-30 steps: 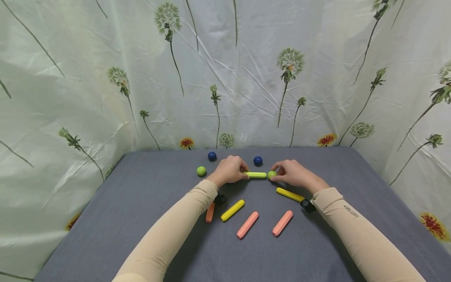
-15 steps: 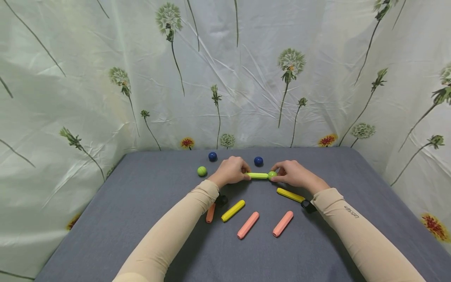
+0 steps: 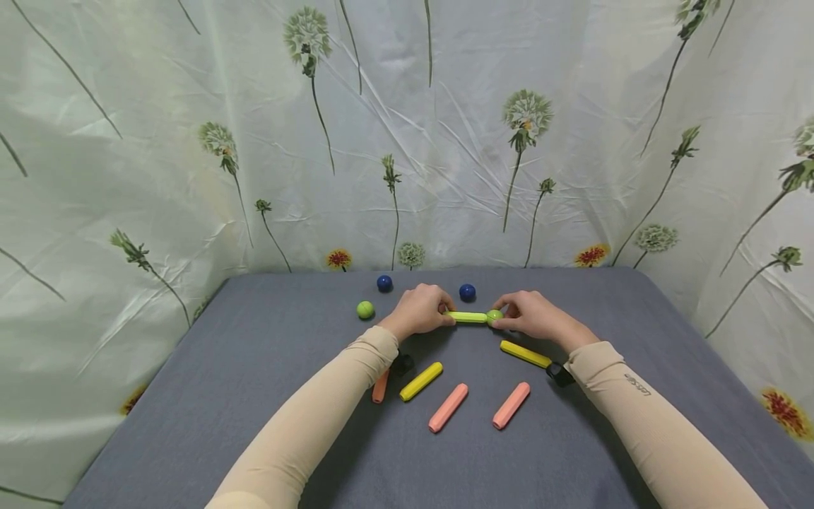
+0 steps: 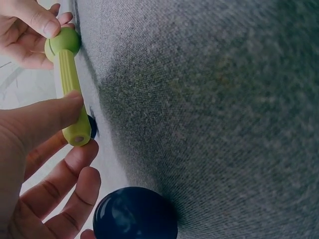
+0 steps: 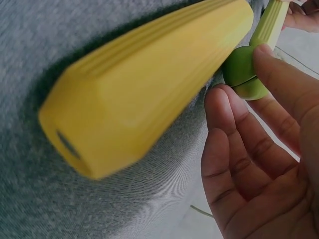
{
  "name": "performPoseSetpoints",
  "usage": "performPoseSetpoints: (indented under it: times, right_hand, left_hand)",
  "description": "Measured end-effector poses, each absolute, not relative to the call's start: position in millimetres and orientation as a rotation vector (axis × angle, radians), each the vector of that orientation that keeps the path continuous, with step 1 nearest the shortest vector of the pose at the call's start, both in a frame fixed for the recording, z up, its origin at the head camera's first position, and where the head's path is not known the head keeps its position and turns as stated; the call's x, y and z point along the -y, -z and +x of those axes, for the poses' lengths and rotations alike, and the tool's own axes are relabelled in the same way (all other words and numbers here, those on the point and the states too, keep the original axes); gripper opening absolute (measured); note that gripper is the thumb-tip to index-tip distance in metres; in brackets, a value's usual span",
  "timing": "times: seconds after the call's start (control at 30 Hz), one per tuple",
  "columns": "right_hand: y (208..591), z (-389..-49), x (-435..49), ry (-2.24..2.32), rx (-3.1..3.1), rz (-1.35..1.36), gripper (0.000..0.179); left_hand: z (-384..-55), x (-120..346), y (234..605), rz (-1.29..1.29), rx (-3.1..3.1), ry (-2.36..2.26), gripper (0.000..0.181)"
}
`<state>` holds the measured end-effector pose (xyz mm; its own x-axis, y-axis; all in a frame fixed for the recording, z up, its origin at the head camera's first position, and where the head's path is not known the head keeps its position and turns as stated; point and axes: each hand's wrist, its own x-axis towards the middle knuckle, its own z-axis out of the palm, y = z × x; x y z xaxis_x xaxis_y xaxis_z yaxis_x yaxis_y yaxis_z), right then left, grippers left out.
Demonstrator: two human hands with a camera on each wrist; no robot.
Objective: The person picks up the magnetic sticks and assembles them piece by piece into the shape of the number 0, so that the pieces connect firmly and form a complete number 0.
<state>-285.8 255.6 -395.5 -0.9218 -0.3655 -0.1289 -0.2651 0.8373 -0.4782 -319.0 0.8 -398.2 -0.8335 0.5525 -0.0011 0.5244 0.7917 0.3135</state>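
Note:
My left hand (image 3: pixel 420 309) pinches a yellow-green ribbed toy rod (image 3: pixel 467 317) near its left end, between thumb and fingers. At the rod's other end is a green ball (image 3: pixel 494 317), which my right hand (image 3: pixel 531 315) holds by thumb and fingertips. Rod and ball touch in the left wrist view, where the rod's free end shows a small round inset (image 4: pixel 78 139). Close by the right wrist lies a yellow rod (image 5: pixel 149 84), partly covered by the black wrist camera in the head view. A blue ball (image 4: pixel 134 214) sits near the left fingers.
On the grey table (image 3: pixel 286 375) lie a second green ball (image 3: pixel 365 309), two blue balls, another yellow rod (image 3: pixel 421 382) and two salmon rods, one at the centre (image 3: pixel 448 408), one further right (image 3: pixel 511 406). An orange rod (image 3: pixel 380 387) is half hidden by the left sleeve. A flowered curtain (image 3: pixel 407 141) hangs behind.
The rod in my left hand has moved slightly right and its end has met the green ball, closing the small gap seen a second ago. The right hand has barely shifted.

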Motion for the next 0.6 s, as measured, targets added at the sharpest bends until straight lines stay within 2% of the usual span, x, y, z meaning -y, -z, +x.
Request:
performPoseSetpoints:
  times: [0.6]
  right_hand:
    - [398.1, -287.6, -259.6, 0.700, -2.800, -0.482, 0.040]
  left_hand:
    - [-317.9, -2.7, 398.7, 0.884, -2.877, -0.429, 0.024]
